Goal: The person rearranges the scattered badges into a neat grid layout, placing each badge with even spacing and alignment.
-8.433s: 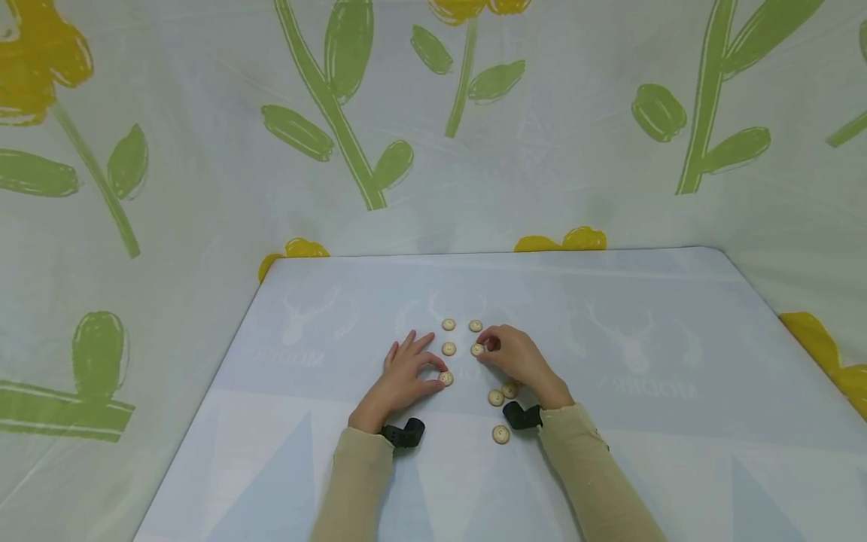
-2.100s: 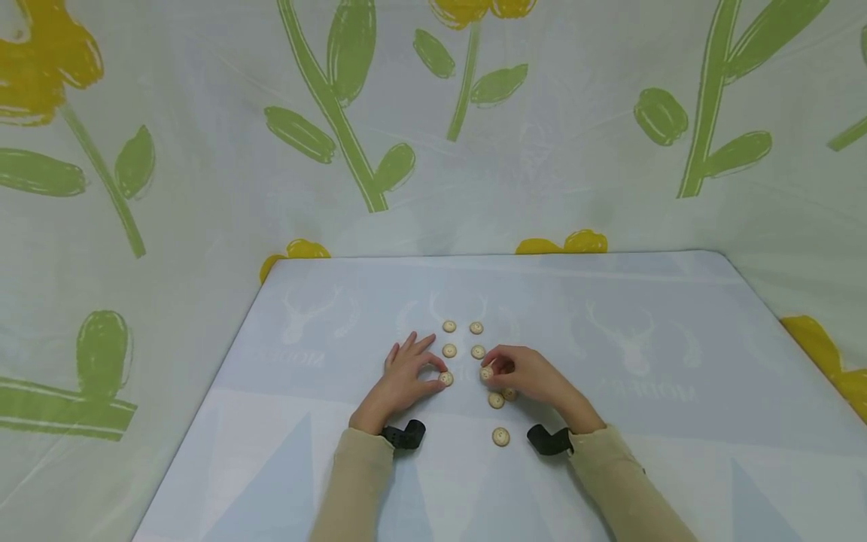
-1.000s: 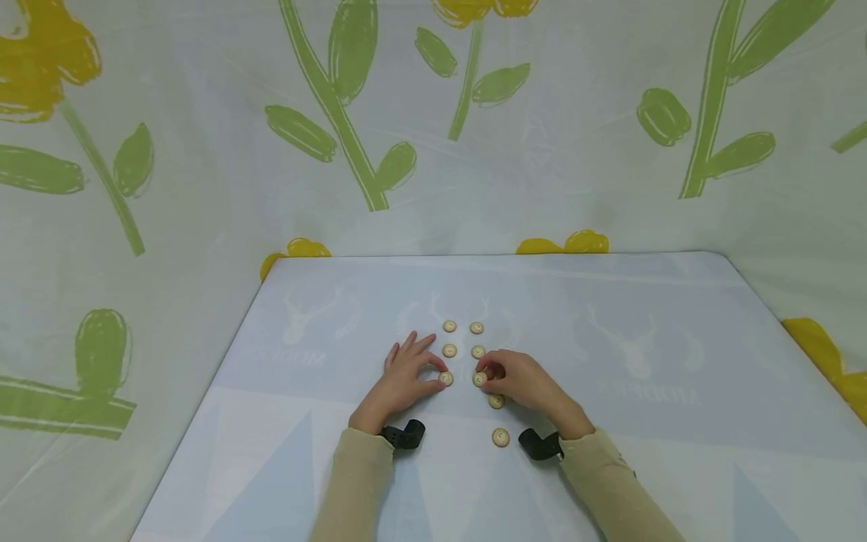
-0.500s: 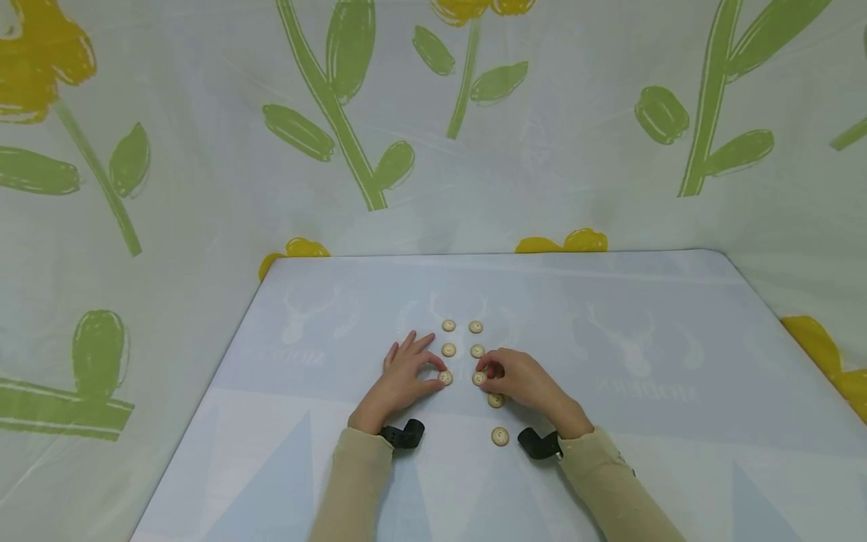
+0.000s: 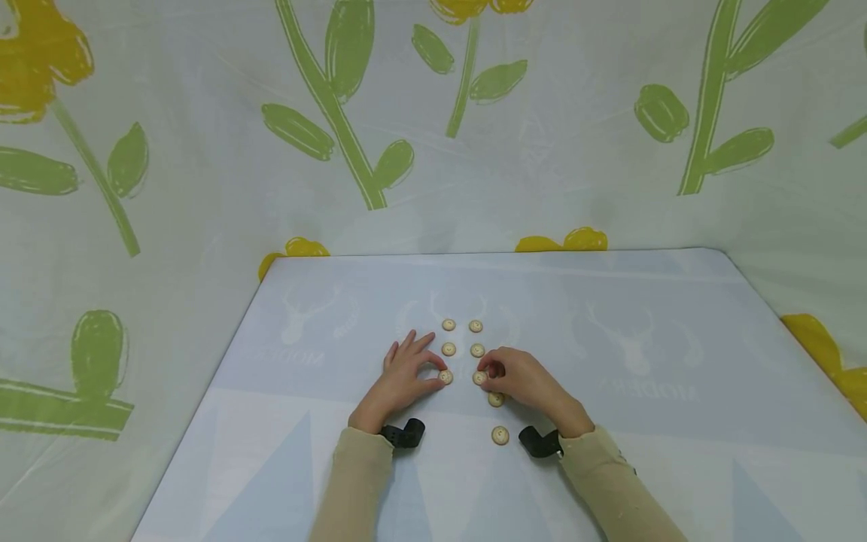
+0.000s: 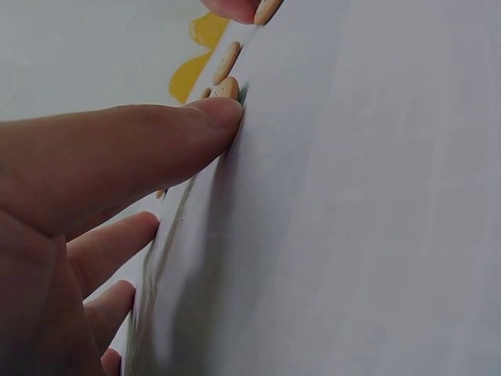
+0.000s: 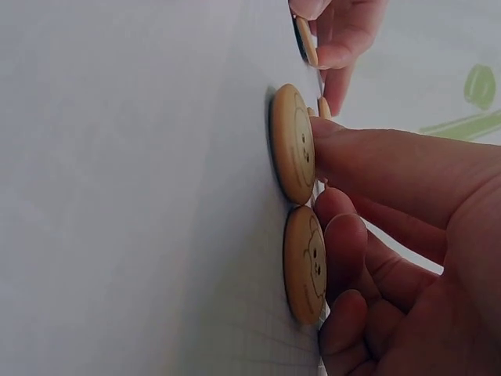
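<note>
Small round wooden buttons lie in two columns on the table. At the near end of the left column, my left hand (image 5: 403, 380) pinches a button (image 5: 445, 377) between thumb and index finger, other fingers spread. Across from it, my right hand (image 5: 521, 380) pinches another button (image 5: 479, 378), its remaining fingers curled. Beyond them are two buttons on the left, a middle one (image 5: 448, 349) and a far one (image 5: 448, 325), matched by a middle one (image 5: 477, 351) and a far one (image 5: 476, 326) on the right. The right wrist view shows a lower button (image 7: 304, 265) beside the right fingers; the right hand covers it in the head view.
A loose button (image 5: 496, 399) lies just below the right hand, and another (image 5: 500, 435) sits nearer the person. A pale printed cover lies over the table (image 5: 379, 482). Behind it hangs a flower-patterned cloth (image 5: 576, 173).
Since the oldest frame, the right hand has let go of the middle right button, taken another and brought it nearer, opposite the left hand's button. The left hand stays put; the last second shows hardly any motion.
</note>
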The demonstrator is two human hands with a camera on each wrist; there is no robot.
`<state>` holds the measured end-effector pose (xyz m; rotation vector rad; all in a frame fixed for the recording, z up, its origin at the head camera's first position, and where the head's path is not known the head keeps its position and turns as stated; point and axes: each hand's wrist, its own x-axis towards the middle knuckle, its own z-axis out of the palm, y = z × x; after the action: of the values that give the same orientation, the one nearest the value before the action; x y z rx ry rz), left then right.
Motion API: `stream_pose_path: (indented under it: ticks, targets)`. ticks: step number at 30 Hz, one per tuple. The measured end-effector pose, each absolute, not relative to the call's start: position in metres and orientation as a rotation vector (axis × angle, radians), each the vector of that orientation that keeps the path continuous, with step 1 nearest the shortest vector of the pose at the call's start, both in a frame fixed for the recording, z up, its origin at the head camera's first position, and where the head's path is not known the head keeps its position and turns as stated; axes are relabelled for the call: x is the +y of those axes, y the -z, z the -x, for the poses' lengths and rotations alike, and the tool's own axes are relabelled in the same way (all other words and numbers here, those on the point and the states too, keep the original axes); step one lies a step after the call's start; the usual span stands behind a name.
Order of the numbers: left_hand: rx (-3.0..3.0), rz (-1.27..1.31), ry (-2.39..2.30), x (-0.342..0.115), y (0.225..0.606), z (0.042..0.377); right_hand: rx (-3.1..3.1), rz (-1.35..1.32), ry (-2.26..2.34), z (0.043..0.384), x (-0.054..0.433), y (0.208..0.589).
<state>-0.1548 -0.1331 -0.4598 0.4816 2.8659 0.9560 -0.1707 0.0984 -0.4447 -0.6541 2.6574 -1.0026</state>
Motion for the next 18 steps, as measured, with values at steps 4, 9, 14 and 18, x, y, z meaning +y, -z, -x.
stream_pose_path:
  ticks: [4,9,14,18]
  targets:
    - [2.859,-0.481,-0.949,-0.1330,0.4588,0.1543,2.664,0.662,0.995,0.1711,0.0990,0.4450]
    - [2.862,-0.486,-0.952,-0.1329,0.4591,0.1543,2.665,0.651,0.989,0.1713,0.0996,0.4455]
    - [2.864,-0.480,-0.951,-0.1326,0.4589,0.1545,2.657,0.639,0.995,0.1706,0.1001,0.4443]
    - [2.862,-0.462,-0.944,-0.1321,0.4580,0.1545,2.655,0.645,0.999,0.1704,0.1008,0.4437]
